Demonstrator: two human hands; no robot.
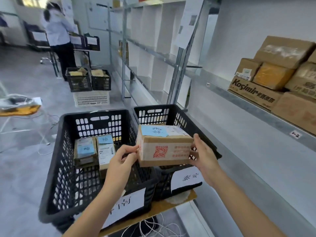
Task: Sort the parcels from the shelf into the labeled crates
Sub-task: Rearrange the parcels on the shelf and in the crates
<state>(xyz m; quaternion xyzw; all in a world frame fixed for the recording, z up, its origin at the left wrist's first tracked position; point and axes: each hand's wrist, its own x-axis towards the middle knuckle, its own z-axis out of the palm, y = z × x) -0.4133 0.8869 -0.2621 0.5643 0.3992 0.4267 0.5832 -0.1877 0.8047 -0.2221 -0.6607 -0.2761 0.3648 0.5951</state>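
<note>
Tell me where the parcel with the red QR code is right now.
The parcel is held between the left hand and right hand, above the right crate, centre of the head view.

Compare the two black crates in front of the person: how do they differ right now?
The left crate sits nearer the camera and holds two parcels with blue notes; the right crate sits further back, its inside mostly hidden by the box held above it by the left hand and right hand. Their white front labels carry different handwriting. Both are black perforated plastic crates, side by side.

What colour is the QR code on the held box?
Red, printed on the box front; the head view shows it.
</note>
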